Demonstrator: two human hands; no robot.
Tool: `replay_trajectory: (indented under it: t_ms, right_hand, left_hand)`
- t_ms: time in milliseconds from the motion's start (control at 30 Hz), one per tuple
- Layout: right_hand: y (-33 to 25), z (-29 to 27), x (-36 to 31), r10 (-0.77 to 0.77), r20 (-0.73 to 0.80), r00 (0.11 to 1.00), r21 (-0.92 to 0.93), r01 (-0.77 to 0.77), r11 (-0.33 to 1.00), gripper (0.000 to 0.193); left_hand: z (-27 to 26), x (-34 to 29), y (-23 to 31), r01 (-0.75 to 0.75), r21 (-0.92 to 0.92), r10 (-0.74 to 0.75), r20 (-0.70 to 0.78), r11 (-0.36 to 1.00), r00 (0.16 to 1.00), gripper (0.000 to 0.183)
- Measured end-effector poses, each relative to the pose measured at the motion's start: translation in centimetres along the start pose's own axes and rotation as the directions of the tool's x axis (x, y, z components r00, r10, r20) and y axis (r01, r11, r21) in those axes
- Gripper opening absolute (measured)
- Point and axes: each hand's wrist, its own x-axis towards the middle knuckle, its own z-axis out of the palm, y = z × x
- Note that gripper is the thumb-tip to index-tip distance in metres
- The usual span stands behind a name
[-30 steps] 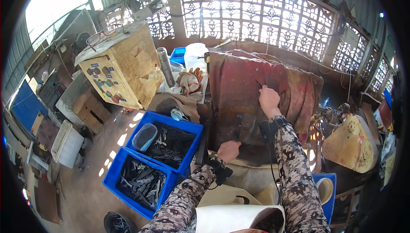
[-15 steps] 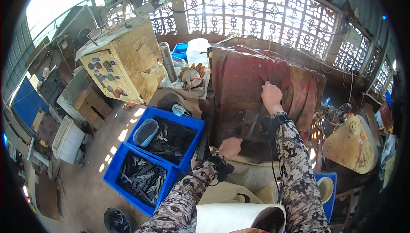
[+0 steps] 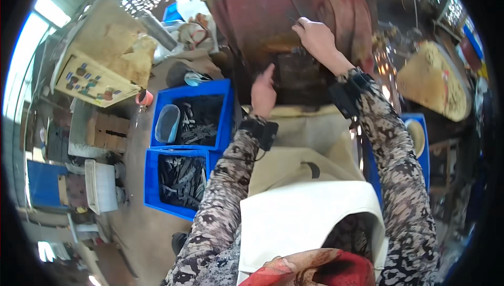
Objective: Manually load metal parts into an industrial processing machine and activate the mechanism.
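My right hand (image 3: 317, 40) is closed in a pinch, with a thin dark strip (image 3: 294, 20) showing at its fingertips. It is raised in front of a stained red cloth (image 3: 252, 10) draped over a machine. My left hand (image 3: 263, 94) is lower and to the left, at the edge of the dark machine opening (image 3: 299, 73). Its index finger points forward and nothing shows in it; the other fingers are hard to make out. Below it to the left, two blue bins (image 3: 227, 120) hold many flat dark metal pieces (image 3: 184, 178). A clear oval container (image 3: 167, 123) lies in the farther bin.
A dirty cream control box (image 3: 105, 50) with knobs stands at the left. Behind the bins are gloves (image 3: 194, 34) and a metal cylinder (image 3: 157, 31). At the right are a yellowish guard (image 3: 434, 81) and another blue bin (image 3: 422, 165). A white apron (image 3: 304, 207) covers my front.
The view has tilted down and shifted. My left hand has moved forward to the machine opening, its index finger now stretched out. My right hand still pinches the dark strip before the red cloth.
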Motion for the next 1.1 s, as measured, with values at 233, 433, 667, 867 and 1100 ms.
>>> replay_trajectory:
  t_ms: [233, 433, 667, 867, 1100]
  right_hand:
    - [-1.3, -2.9, -15.8, -0.124, -0.137, 0.983, 0.373, 0.167, 0.913, 0.019]
    - [-0.3, -3.0, -22.6, -0.159, 0.079, 0.984, 0.364, 0.12, 0.924, 0.03]
    - [0.4, -2.5, -25.0, -0.232, 0.194, 0.953, 0.346, 0.154, 0.925, 0.03]
    - [1.6, -2.8, -23.5, -0.252, 0.317, 0.914, 0.535, 0.047, 0.844, 0.02]
    - [4.0, -2.1, -19.9, 0.24, 0.383, 0.892, 0.644, -0.444, 0.623, 0.019]
  left_hand:
    - [0.1, 2.8, -2.3, 0.152, -0.145, -0.143, 0.071, 0.978, 0.987, 0.04]
    - [0.6, 3.3, -2.4, -0.333, 0.247, 0.221, 0.392, 0.91, 0.893, 0.024]
    - [2.0, 3.5, -3.4, -0.429, 0.39, 0.088, 0.648, 0.815, 0.757, 0.013]
    - [5.2, 2.9, -5.3, -0.259, 0.478, -0.134, 0.644, 0.839, 0.753, 0.018]
    - [2.3, 3.5, -1.9, -0.044, 0.543, -0.314, 0.547, 0.839, 0.776, 0.021]
